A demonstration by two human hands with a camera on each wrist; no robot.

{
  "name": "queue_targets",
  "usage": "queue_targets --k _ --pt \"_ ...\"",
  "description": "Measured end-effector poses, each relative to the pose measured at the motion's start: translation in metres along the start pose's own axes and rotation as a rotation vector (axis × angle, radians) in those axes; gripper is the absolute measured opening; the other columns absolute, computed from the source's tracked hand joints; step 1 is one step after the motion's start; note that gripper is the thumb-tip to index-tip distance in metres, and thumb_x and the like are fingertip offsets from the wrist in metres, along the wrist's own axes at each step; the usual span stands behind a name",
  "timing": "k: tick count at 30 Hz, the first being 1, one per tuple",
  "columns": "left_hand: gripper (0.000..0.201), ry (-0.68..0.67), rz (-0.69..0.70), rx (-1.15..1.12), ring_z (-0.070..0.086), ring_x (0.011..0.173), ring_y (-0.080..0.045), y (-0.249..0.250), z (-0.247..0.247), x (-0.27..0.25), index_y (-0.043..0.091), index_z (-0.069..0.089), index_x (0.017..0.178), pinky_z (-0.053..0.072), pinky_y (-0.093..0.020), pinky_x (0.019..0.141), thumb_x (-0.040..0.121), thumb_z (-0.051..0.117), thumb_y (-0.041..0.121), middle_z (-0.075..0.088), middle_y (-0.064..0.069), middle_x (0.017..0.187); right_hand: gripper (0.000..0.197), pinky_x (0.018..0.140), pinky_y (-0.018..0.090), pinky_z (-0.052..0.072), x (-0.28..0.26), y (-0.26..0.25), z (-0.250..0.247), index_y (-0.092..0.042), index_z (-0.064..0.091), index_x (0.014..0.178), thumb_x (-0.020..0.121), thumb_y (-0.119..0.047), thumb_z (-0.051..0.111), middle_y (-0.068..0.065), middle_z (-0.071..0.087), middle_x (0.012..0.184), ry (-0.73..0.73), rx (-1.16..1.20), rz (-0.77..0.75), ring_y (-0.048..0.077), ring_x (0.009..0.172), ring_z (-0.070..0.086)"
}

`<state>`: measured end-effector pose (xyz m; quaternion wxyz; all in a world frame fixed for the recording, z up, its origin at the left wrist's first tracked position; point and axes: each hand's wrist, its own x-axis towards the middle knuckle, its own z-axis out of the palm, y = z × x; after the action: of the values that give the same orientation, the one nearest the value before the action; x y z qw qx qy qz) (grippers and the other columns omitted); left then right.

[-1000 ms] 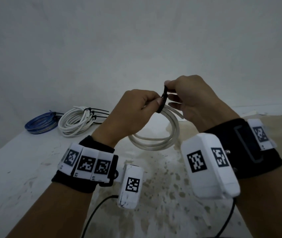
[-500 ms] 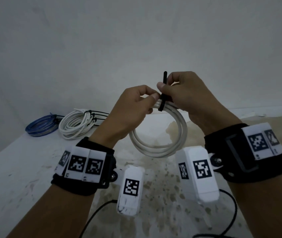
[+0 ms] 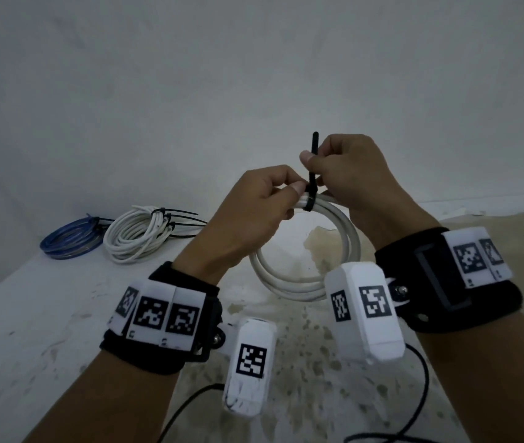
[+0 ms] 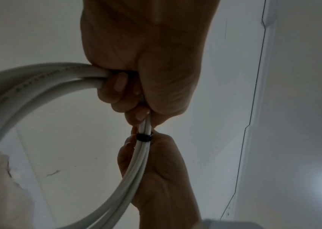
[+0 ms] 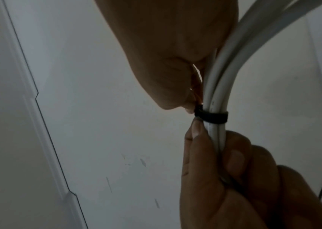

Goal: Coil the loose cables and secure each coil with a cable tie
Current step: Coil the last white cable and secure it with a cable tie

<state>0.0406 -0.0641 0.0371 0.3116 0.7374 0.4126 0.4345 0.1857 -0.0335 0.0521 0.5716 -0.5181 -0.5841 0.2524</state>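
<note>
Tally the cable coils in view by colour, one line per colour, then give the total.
White coils: 2, the white coil held in both hands with a black cable tie round it, and the tied white coil on the table.
Blue coils: 1, the blue coil at the far left.
Total: 3 coils.

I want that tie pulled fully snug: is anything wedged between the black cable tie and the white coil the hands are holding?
Nothing visible: the black cable tie sits directly around the white coil, between the left hand and right hand.
</note>
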Motion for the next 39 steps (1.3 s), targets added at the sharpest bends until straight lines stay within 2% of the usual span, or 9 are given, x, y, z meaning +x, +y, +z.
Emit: queue_targets --k 3,7,10,14,19,22,26,31,39 --pt "0.023 -0.014 -0.005 0.024 0.042 0.04 0.0 -0.001 0.001 0.001 0.003 0.065 0.095 0.029 -0.006 0.042 0.102 0.047 0.015 0.049 0.018 0.045 0.033 0.075 0.05 0.058 -0.002 0.003 0.002 -0.008 0.053 0.063 0.087 -0.023 0.07 0.013 0.065 0.074 0.031 -0.042 -0.022 0.032 0.07 0.063" --pt "0.024 0.088 -0.071 -0.021 0.042 0.037 0.0 -0.005 -0.003 0.003 0.005 0.069 0.099 0.029 -0.007 0.04 0.101 0.048 0.017 0.048 0.018 0.043 0.032 0.057 0.03 0.055 -0.001 0.001 0.001 0.001 0.068 0.087 0.092 -0.031 0.066 0.009 0.073 0.083 -0.122 0.024 0.048 0.021 0.064 0.067" --pt "0.022 0.14 -0.096 -0.034 0.042 0.037 -0.001 -0.006 -0.003 0.004 0.01 0.07 0.1 0.029 -0.008 0.039 0.101 0.049 0.018 0.047 0.018 0.042 0.019 0.059 0.031 0.053 -0.002 -0.002 -0.006 -0.01 0.069 0.08 0.09 -0.026 0.07 0.006 0.073 0.08 -0.267 0.042 0.065 0.021 0.067 0.068" --pt "0.024 0.142 -0.14 -0.051 0.041 0.035 -0.001 -0.006 -0.001 0.004 0.01 0.07 0.094 0.028 -0.013 0.04 0.101 0.049 0.02 0.046 0.016 0.043 0.025 0.058 0.031 0.059 -0.006 -0.002 -0.006 -0.005 0.069 0.08 0.091 -0.027 0.069 0.006 0.069 0.067 -0.34 -0.004 0.057 0.015 0.055 0.066" --pt "0.024 0.172 -0.279 -0.14 0.026 0.038 -0.007 -0.009 -0.002 0.005 0.013 0.067 0.085 0.021 -0.019 0.04 0.1 0.051 0.022 0.043 0.0 0.056 0.032 0.056 0.016 0.044 -0.005 -0.001 0.003 -0.017 0.054 0.062 0.089 -0.023 0.071 -0.002 0.057 0.062 -0.223 -0.164 -0.186 0.009 0.056 0.052" --pt "0.022 0.177 -0.323 -0.174 0.025 0.039 -0.008 -0.008 -0.005 0.005 0.014 0.067 0.088 0.02 -0.018 0.039 0.1 0.05 0.021 0.043 -0.001 0.056 0.026 0.063 0.019 0.044 -0.004 -0.003 0.007 -0.014 0.06 0.068 0.088 -0.027 0.071 0.001 0.065 0.073 -0.201 -0.268 -0.309 0.008 0.063 0.054" --pt "0.02 0.177 -0.35 -0.215 0.025 0.037 -0.007 -0.008 -0.009 0.006 0.014 0.064 0.087 0.02 -0.017 0.037 0.1 0.049 0.018 0.042 0.0 0.053 0.02 0.066 0.021 0.04 -0.003 -0.005 0.009 -0.016 0.065 0.079 0.089 -0.033 0.069 -0.014 0.06 0.073 -0.208 -0.376 -0.38 -0.001 0.067 0.053" --pt "0.021 0.165 -0.314 -0.194 0.026 0.039 -0.007 -0.006 -0.009 0.005 0.014 0.066 0.089 0.02 -0.018 0.039 0.1 0.049 0.019 0.042 0.0 0.056 0.022 0.066 0.021 0.039 -0.003 -0.003 0.009 -0.016 0.063 0.077 0.09 -0.032 0.068 -0.013 0.059 0.072 -0.198 -0.366 -0.369 0.0 0.068 0.053" --pt "0.025 0.078 -0.141 -0.089 0.027 0.04 -0.006 -0.007 -0.008 0.004 0.016 0.068 0.09 0.02 -0.022 0.043 0.102 0.047 0.023 0.038 0.003 0.055 0.028 0.049 0.008 0.036 -0.003 -0.002 0.005 -0.014 0.059 0.066 0.089 -0.027 0.069 -0.003 0.057 0.062 -0.125 -0.212 -0.175 0.0 0.052 0.049"
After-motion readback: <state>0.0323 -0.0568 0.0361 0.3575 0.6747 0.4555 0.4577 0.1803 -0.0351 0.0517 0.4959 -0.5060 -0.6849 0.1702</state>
